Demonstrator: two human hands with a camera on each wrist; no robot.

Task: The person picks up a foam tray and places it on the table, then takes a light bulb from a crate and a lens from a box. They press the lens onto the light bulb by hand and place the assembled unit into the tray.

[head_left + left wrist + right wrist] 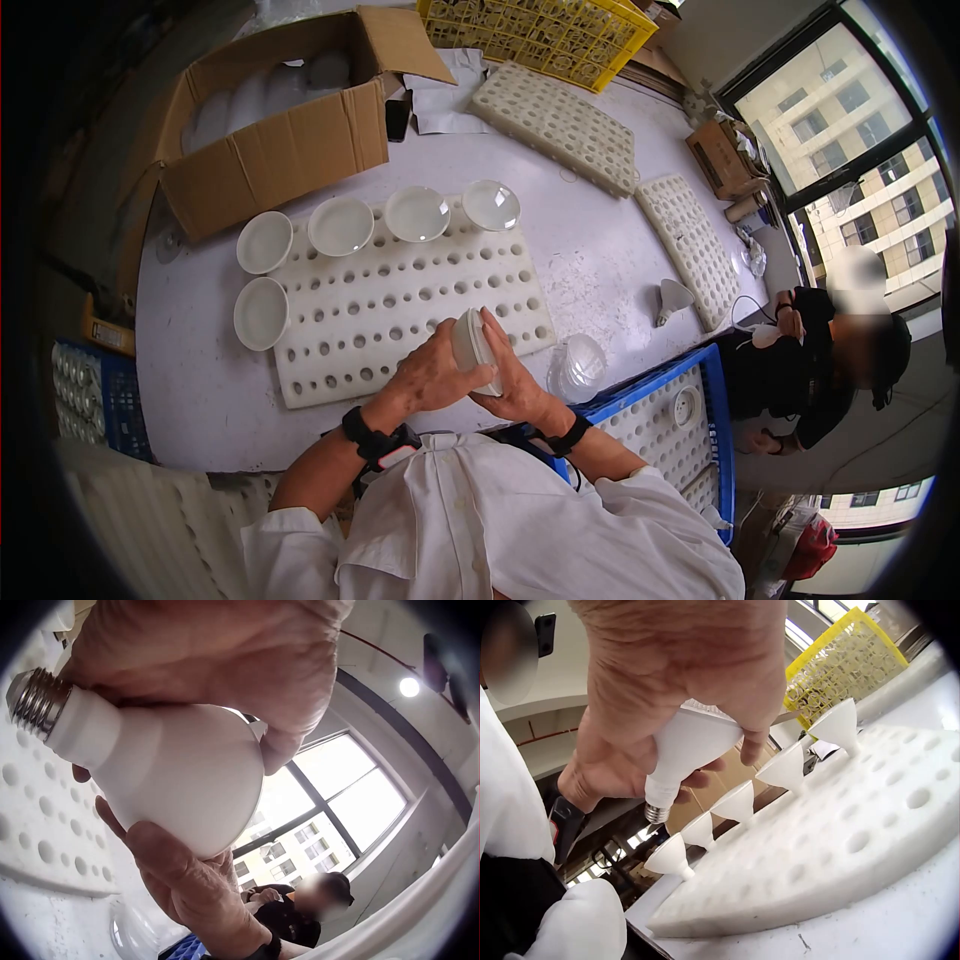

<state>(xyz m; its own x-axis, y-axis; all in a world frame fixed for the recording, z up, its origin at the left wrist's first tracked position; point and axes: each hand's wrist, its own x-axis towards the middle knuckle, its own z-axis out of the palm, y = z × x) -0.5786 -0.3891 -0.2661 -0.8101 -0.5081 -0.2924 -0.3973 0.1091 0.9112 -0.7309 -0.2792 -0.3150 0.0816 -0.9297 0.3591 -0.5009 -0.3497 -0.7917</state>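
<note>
Room: workroom with a window (850, 130) at 2 o'clock, buildings outside.
Surface: white table (600, 260), filling the middle of the head view.
Tray (400, 300): white foam block with rows of round holes, flat on the table at centre.
Seated bulbs (341, 226): five, necks down in the tray's holes. Four run along its far edge from 10 to 12 o'clock and one sits on its left edge at 9 o'clock.
Bulb (472, 345): white cone body with a metal screw base, held between both hands above the tray's near edge at 6 o'clock, clear of the holes.
Left hand (430, 375): fingers curled round the bulb's body on its 9 o'clock side, gripping it.
Right hand (515, 385): fingers wrapped over the bulb's wide end on its 3 o'clock side, gripping it too.
Dome (575, 365): clear, on the table just beside the right hand at 3 o'clock.
Box (270, 150): open cardboard at 10 o'clock, white parts inside.
Yellow crate (540, 35): at 12 o'clock, at the table's far edge.
Spare trays (555, 125): two, lying between 1 and 3 o'clock.
Blue crate (715, 420): at 4 o'clock, a foam tray inside it.
Person (790, 375): in black, at 3 o'clock beside the table.
</note>
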